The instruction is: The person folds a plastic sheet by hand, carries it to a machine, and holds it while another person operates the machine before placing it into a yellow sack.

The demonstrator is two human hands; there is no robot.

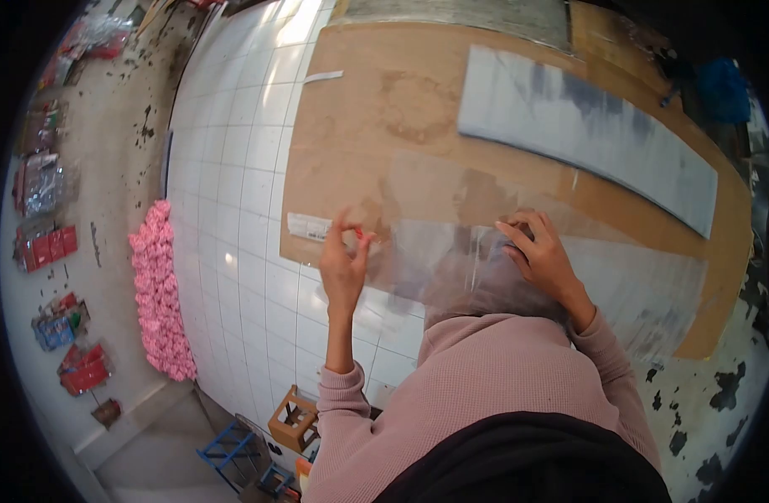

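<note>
Head view: the brown board (384, 126) carries a clear plastic sheet (451, 251) along its near edge. Left hand (344, 268) pinches a small red tool (361, 236) at the sheet's corner; right hand (542, 256) presses it flat, fingers spread. Work appears early, sheet still loose.

We see a brightly lit scene through a strong fisheye lens: black vignette rings the frame and straight lines bow near the edges. Glare washes the white tiles (296, 25) at upper centre. Shadows are soft; the periphery looks slightly blurred.
</note>
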